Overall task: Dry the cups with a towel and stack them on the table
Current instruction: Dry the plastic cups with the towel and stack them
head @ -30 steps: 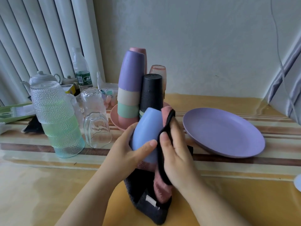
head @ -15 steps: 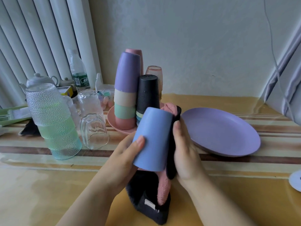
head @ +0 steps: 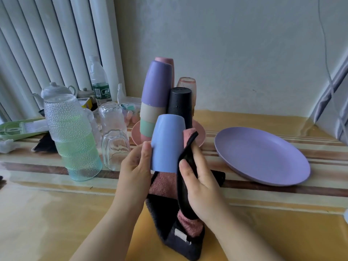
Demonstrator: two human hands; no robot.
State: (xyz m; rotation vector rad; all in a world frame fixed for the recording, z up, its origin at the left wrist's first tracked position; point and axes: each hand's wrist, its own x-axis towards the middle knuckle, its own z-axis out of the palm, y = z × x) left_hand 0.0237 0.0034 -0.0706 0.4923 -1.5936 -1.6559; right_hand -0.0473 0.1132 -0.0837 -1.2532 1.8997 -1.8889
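where the towel [head: 165,185] drapes, the blue cup's [head: 166,142] mouth is hidden.

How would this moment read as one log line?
step: drying | left hand: holds blue cup upside down | right hand: presses towel on cup | stack: waiting

Blue cup [head: 166,143] now sits upright and mouth-down between the hands; one second ago it tilted toward the left. Left hand [head: 134,170] has shifted from wrapping the cup's front to holding its left side, thumb at the edge. Right hand [head: 196,187] has slid the towel [head: 185,185] lower along the cup's right side.
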